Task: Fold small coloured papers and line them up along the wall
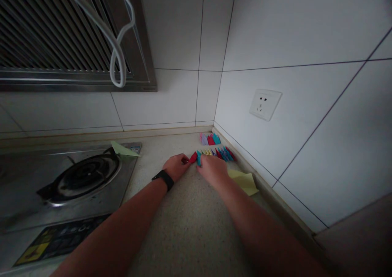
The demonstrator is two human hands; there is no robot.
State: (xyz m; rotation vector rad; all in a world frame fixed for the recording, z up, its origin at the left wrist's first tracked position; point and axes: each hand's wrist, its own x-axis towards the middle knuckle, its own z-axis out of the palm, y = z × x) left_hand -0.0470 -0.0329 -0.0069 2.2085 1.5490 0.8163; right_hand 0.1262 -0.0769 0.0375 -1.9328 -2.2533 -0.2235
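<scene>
My left hand (176,167), with a black band on its wrist, pinches a small red folded paper piece (193,158) at the left end of a row. Right beside it, the fingers of my right hand (213,169) are closed at a teal folded paper piece (199,158). Part of the row is hidden behind this hand. Yellow, red and blue folded pieces (226,154) show beyond the knuckles, standing close together. Farther back, a shorter group of pink, lilac, red and teal folded pieces (210,139) stands near the corner.
A yellow paper sheet (245,182) lies by the right wall. Pale green paper (124,149) rests over the edge of the gas stove (128,183) at left. A range hood (150,75) with a looped white cable (121,60) hangs above. A socket (265,104) is on the right wall.
</scene>
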